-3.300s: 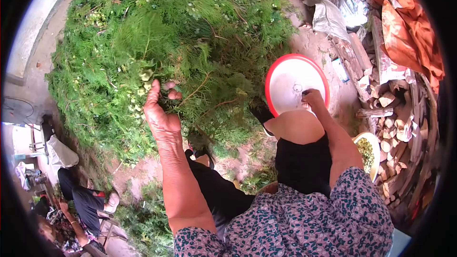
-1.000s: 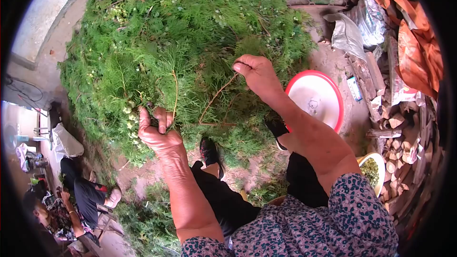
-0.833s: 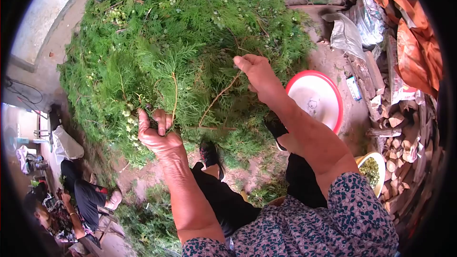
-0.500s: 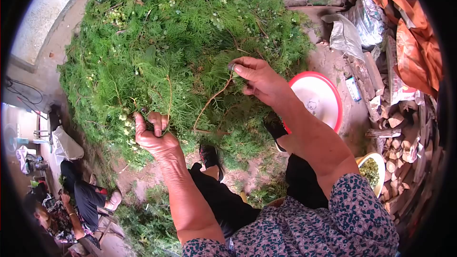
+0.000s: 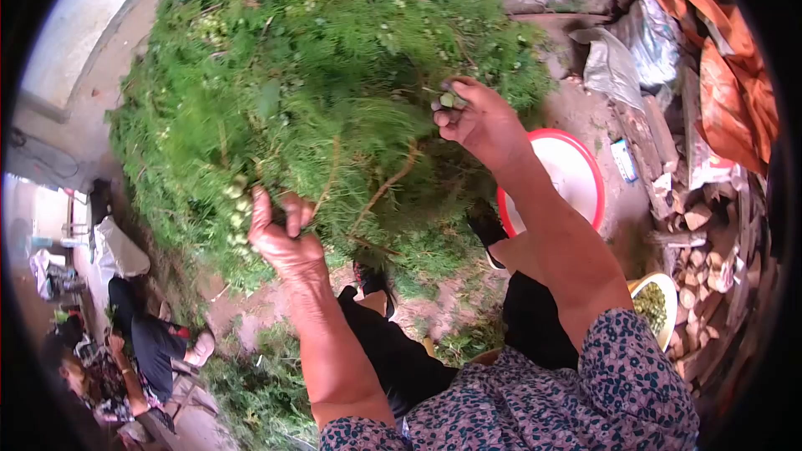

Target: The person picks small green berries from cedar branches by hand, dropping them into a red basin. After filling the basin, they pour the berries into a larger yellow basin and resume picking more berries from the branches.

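Observation:
My left hand [image 5: 288, 230] is closed around a green branch [image 5: 332, 174] at the near left side of the large green pile [image 5: 334, 25]. Pale green seed cones [image 5: 240, 213] hang just left of its fingers. My right hand [image 5: 476, 117] is raised over the pile's right side, with its fingers curled around small green cones [image 5: 449, 100]. A brown stem [image 5: 384, 188] with green sprays lies between my hands, apart from the right fingertips.
A white basin [image 5: 564, 179] with a red rim is right of the pile. A yellowish bowl of green cones [image 5: 652, 305] stands near my right elbow. Firewood [image 5: 693, 284] and an orange sheet [image 5: 735, 100] lie at the right. Another person [image 5: 109, 367] sits at the lower left.
My right hand has moved up and right, off the brown stem, and green cones now show in its fingers. My left hand has shifted slightly right.

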`<state>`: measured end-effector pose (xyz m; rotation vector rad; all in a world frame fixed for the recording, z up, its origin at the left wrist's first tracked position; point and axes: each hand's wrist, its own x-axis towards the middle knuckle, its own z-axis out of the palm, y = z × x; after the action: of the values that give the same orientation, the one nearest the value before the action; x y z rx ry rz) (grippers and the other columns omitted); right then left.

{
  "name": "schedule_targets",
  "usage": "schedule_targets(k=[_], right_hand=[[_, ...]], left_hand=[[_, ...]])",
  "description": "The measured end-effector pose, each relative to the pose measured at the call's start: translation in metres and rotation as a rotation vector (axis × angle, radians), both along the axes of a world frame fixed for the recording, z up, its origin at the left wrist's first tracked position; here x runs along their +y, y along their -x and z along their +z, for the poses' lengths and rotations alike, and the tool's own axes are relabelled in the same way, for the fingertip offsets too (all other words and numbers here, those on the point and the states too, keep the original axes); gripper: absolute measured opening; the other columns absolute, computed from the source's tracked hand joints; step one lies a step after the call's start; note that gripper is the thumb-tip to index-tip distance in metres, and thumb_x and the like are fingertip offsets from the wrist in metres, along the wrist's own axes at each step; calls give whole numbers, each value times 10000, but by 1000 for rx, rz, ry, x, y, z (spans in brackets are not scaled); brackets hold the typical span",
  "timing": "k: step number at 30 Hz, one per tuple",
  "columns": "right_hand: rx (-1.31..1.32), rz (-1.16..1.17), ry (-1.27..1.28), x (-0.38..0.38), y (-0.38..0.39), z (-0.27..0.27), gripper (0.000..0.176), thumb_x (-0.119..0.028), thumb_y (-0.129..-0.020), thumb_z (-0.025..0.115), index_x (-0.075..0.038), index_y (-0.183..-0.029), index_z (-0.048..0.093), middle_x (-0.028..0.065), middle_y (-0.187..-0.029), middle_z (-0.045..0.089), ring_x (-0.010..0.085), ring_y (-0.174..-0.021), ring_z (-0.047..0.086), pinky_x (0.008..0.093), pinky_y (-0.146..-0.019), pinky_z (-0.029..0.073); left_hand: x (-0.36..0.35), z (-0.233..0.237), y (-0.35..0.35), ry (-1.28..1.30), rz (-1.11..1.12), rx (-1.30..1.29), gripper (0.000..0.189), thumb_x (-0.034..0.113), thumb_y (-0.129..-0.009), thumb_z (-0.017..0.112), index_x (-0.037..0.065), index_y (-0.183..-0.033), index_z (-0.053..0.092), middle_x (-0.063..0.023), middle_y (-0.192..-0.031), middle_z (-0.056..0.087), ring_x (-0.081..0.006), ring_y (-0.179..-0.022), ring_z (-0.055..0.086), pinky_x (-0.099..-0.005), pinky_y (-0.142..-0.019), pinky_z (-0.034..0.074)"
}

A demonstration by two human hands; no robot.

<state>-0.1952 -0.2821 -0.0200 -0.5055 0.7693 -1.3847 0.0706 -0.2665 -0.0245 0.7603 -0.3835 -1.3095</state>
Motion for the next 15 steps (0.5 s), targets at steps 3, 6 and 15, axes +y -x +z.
schedule_targets(k=[3, 6, 15], right_hand=[[-108, 67, -5, 7, -17, 9, 131, -180, -850, 516, -69, -911, 548, 84, -853, 569, 186, -744, 547, 266, -522, 424], [-164, 178, 85, 13, -32, 16, 154, -188, -859, 527, -44, -900, 559, 86, -849, 564, 158, -659, 533, 218, -465, 394], [499, 239, 41, 16, -68, 26, 140, -90, -826, 576, 14, -913, 612, 19, -703, 570, 68, -500, 494, 204, -415, 373]], left_hand=[[2, 1, 2, -22, -121, 25, 214, 243, -862, 524, 50, -939, 475, -38, -520, 460, -88, -348, 297, -246, -396, 271], [6, 6, 16, -131, -141, 9, 244, 263, -865, 517, 26, -890, 463, -46, -511, 435, -97, -353, 301, -245, -401, 268], [8, -2, 27, -104, -360, 137, 280, 309, -877, 479, 33, -830, 487, -7, -458, 341, -95, -339, 221, -249, -401, 214]])
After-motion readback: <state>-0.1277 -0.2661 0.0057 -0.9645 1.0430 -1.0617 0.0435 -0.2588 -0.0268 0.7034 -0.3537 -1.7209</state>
